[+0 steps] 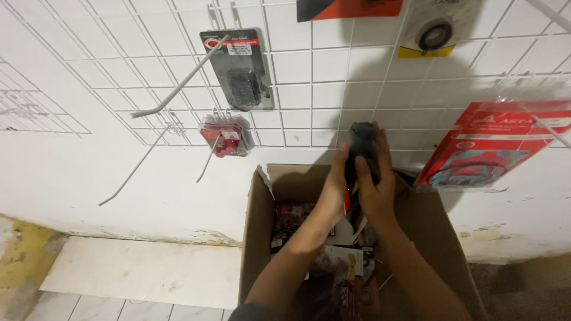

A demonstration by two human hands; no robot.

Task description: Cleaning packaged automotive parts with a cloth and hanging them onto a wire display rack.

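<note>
Head view: left hand (336,178) and right hand (376,185) both grip a black packet (363,148), raised above the open box (262,238) of packets, level with the wall grid (297,89), likely so its top is clear of the box.

Both forearms reach forward, left hand (338,178) and right hand (376,187) raised together, fingers curled closed.
</note>
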